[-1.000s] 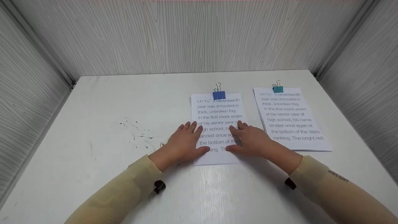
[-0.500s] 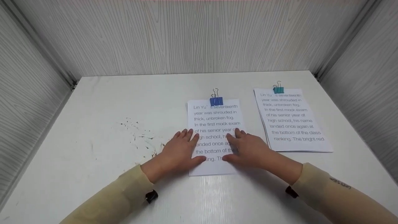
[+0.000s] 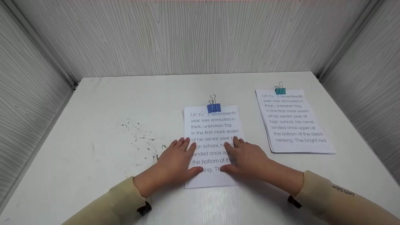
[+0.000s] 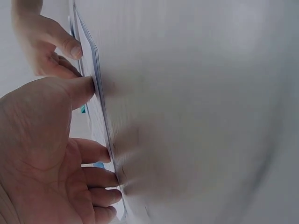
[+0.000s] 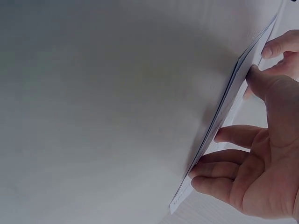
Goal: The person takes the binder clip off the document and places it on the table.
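A stack of printed paper (image 3: 212, 125) lies on the white table, a blue binder clip (image 3: 214, 108) at its top edge. My left hand (image 3: 173, 162) rests at the stack's left edge, fingers extended and thumb on the lower page. Opposite it, my right hand (image 3: 250, 159) lies over the right edge, its thumb pointing inward. In the left wrist view, the fingertips of the left hand (image 4: 42, 140) touch the side of the stack (image 4: 96, 70). The right wrist view shows the right hand (image 5: 266, 154) with its fingertips along the other edge.
To the right lies a second stack of printed paper (image 3: 290, 125) with a teal binder clip (image 3: 280, 91). Dark marks (image 3: 147, 139) spot the table left of the hands. Wood-patterned panels (image 3: 200, 37) enclose the table at the back and sides.
Both hands have drawn the blue-clipped paper stack toward the person and slightly left, staying flat on its sides. The teal-clipped stack has stayed in place.
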Tool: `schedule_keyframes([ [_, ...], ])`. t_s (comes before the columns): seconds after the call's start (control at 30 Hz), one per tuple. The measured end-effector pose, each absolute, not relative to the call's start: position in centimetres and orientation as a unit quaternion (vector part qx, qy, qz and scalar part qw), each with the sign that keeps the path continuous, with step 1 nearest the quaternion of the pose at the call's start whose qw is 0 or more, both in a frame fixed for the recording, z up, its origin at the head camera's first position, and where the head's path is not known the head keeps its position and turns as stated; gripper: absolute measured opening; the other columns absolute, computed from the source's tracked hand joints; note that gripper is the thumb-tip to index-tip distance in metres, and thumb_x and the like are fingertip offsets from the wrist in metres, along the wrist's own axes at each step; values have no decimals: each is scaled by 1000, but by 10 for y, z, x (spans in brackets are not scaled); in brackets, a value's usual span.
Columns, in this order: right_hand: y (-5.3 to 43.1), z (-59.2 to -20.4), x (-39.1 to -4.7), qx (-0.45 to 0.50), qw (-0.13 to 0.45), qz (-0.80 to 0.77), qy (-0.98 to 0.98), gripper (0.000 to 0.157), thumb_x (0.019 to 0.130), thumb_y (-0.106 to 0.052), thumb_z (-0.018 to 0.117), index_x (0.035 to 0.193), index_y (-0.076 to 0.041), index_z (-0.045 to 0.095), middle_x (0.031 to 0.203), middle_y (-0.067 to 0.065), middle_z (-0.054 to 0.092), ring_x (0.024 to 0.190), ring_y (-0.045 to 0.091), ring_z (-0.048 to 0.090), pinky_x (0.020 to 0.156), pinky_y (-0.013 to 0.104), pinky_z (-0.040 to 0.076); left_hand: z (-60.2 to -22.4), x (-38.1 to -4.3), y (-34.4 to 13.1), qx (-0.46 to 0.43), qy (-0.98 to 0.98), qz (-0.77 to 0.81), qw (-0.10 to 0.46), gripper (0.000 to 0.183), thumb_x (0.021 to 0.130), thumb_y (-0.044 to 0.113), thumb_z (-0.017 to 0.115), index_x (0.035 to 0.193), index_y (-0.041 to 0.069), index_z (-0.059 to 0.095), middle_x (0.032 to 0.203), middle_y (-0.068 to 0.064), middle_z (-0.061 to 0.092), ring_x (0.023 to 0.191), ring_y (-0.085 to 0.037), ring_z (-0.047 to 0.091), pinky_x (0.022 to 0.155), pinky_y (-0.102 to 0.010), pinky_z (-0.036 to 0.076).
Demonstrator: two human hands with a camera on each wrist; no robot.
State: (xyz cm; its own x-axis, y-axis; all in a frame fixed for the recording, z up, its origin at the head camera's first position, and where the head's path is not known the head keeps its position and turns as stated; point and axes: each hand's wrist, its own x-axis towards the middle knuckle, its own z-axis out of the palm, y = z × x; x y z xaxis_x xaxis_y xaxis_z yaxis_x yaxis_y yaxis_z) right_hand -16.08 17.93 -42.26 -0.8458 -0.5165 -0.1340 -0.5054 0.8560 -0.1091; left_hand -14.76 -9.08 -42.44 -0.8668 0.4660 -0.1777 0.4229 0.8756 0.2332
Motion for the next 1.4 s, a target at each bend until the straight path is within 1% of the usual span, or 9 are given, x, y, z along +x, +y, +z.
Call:
schedule_keyframes([
  [0.2, 175, -423, -151, -261, 91, -39, 960, 86, 93, -65, 71, 156, -9, 54, 157, 28, 49, 143, 46, 50, 110, 59, 49, -426, -137, -95, 228, 962, 99, 112, 90, 100, 64, 59, 161, 0, 43, 167, -26, 35, 157, -42, 28, 130, -53, 18],
  [0.43, 173, -422, -145, -270, 88, -38, 958, 88, 94, -67, 69, 155, -7, 54, 156, 30, 48, 142, 48, 50, 110, 60, 49, -427, -131, -98, 230, 962, 100, 104, 89, 100, 64, 61, 160, 0, 44, 165, -27, 36, 156, -43, 30, 129, -54, 20],
  [0.63, 175, -417, -154, -247, 86, -79, 962, 78, 93, -59, 75, 151, -10, 59, 150, 24, 58, 134, 44, 60, 104, 58, 54, -428, -130, -98, 227, 962, 106, 103, 89, 99, 63, 62, 160, 1, 45, 166, -26, 37, 157, -42, 30, 129, -53, 19],
  [0.8, 192, -398, -190, -173, 55, -174, 968, 78, 95, -55, 76, 155, -11, 55, 150, 15, 60, 138, 40, 57, 114, 57, 46, -429, -130, -96, 232, 961, 109, 105, 90, 100, 64, 61, 160, -1, 44, 166, -27, 36, 156, -43, 30, 129, -54, 19],
  [0.9, 207, -389, -223, -142, 25, -228, 963, 77, 96, -53, 76, 155, -10, 55, 147, 16, 63, 136, 40, 59, 112, 57, 47, -429, -131, -97, 232, 961, 106, 105, 90, 100, 64, 61, 160, -1, 43, 166, -27, 36, 157, -42, 29, 129, -54, 19],
  [1.0, 220, -386, -255, -121, 23, -274, 954, 75, 96, -47, 78, 156, -9, 54, 142, 19, 67, 132, 39, 62, 107, 55, 51, -429, -131, -97, 231, 961, 107, 108, 90, 100, 64, 60, 160, -1, 43, 166, -27, 35, 157, -42, 29, 129, -53, 19],
  [1.1, 228, -388, -279, -108, 50, -304, 945, 75, 97, -43, 78, 159, -10, 50, 139, 19, 67, 132, 37, 62, 105, 53, 53, -429, -131, -97, 230, 961, 109, 110, 91, 100, 64, 61, 160, -1, 43, 166, -27, 34, 157, -43, 29, 129, -54, 18],
  [1.2, 232, -394, -297, -104, 88, -322, 937, 79, 97, -41, 79, 162, -11, 45, 141, 17, 66, 135, 35, 59, 109, 53, 50, -428, -130, -98, 229, 961, 109, 111, 91, 100, 64, 61, 161, -1, 42, 167, -27, 34, 157, -43, 28, 130, -54, 18],
  [1.4, 233, -403, -317, -94, 164, -376, 907, 88, 94, -42, 82, 166, -18, 38, 149, 12, 62, 144, 32, 51, 120, 54, 37, -427, -128, -99, 226, 962, 109, 107, 90, 100, 63, 61, 161, 0, 43, 167, -27, 35, 157, -42, 28, 129, -54, 18],
])
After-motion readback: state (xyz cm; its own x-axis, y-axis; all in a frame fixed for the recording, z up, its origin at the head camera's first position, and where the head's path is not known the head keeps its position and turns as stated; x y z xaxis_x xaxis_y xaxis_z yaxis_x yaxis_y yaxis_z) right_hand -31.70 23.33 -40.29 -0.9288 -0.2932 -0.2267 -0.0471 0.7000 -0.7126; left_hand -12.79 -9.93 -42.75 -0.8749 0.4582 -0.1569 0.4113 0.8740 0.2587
